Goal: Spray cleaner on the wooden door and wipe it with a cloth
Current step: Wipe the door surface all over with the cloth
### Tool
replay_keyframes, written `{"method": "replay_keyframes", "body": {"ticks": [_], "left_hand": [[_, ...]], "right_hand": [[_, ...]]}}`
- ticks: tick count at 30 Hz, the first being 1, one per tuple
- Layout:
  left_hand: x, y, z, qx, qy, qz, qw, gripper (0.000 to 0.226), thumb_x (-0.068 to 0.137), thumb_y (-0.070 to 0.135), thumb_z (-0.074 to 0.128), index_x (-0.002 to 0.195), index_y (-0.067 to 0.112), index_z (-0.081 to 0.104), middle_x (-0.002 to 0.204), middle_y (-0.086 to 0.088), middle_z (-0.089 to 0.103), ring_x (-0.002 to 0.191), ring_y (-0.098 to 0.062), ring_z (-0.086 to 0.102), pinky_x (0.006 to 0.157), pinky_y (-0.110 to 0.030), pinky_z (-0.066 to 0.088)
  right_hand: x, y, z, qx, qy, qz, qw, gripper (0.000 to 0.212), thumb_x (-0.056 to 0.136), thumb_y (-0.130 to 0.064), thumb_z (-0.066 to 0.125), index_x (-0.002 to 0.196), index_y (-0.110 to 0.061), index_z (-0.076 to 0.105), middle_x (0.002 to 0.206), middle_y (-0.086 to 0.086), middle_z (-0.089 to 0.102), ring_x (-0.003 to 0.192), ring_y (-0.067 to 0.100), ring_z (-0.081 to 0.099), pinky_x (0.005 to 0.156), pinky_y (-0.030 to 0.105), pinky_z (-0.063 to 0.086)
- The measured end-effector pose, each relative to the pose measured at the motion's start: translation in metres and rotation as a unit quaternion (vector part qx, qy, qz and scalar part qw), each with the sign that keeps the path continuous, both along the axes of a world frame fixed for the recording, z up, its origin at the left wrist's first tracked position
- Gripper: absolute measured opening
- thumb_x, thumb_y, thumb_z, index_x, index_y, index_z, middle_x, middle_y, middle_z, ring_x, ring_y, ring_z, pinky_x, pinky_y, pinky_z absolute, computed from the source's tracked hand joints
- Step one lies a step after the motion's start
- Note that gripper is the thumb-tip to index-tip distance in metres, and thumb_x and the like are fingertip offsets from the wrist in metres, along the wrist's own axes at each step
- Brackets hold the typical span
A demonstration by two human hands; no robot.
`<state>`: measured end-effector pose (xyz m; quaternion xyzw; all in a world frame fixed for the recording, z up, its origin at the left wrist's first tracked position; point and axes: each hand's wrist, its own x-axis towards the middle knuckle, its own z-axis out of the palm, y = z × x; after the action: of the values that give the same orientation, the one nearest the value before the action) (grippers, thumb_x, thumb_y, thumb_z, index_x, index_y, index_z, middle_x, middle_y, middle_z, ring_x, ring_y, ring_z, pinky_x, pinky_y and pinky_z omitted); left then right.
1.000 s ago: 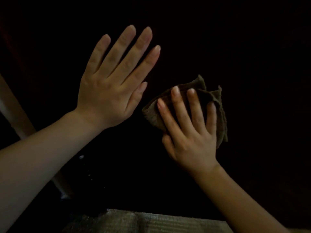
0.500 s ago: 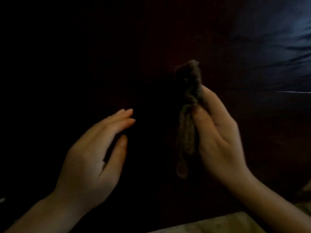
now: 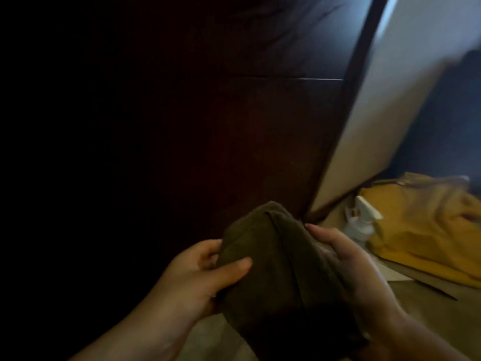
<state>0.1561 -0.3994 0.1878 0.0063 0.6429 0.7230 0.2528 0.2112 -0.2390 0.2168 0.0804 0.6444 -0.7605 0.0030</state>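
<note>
dark wooden door [image 3: 260, 126] behind; both hands [image 3: 203, 277] [image 3: 348, 261] gripping brown cloth [image 3: 273, 261].

Both hands are full, the left hand [image 3: 197, 277] and the right hand [image 3: 351, 267] each gripping a side of the brown cloth [image 3: 276, 267]. The big dark door [image 3: 234, 126] in front has nothing on it. Over on the right, a white spray bottle [image 3: 360, 222] sits on the floor right beside a yellow heap [image 3: 426, 230], which crowds that corner.
</note>
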Motion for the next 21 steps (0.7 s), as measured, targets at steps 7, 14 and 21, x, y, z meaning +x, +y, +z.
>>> {"method": "replay_keyframes", "body": {"ticks": [7,14,21], "left_hand": [[-0.027,0.061,-0.009,-0.032,0.075,0.041,0.996,0.010,0.059,0.022,0.069,0.067,0.026,0.072,0.071,-0.001,0.072,0.064,-0.016,0.070,0.055,-0.029,0.050],[-0.060,0.146,-0.064,-0.057,0.029,0.005,0.998,0.023,0.063,0.017,0.068,0.085,0.011,0.068,0.076,-0.010,0.073,0.068,-0.021,0.071,0.060,-0.033,0.052],[-0.082,0.253,-0.154,-0.148,-0.059,-0.043,0.986,0.010,0.082,0.005,0.065,0.090,0.011,0.062,0.073,-0.003,0.069,0.066,-0.016,0.066,0.050,-0.026,0.048]], "right_hand": [[-0.030,0.088,-0.017,-0.092,-0.157,0.109,0.977,0.019,0.066,-0.024,0.063,0.079,-0.020,0.076,0.082,0.004,0.074,0.074,0.018,0.071,0.060,0.032,0.056],[-0.055,0.184,-0.077,0.049,-0.176,0.094,0.979,0.024,0.082,-0.011,0.060,0.101,-0.025,0.060,0.079,-0.013,0.072,0.076,0.004,0.069,0.057,0.019,0.053],[-0.063,0.282,-0.179,0.118,-0.266,-0.033,0.956,0.017,0.084,-0.013,0.062,0.092,-0.027,0.058,0.095,-0.006,0.065,0.077,0.004,0.064,0.058,0.019,0.048]]}}
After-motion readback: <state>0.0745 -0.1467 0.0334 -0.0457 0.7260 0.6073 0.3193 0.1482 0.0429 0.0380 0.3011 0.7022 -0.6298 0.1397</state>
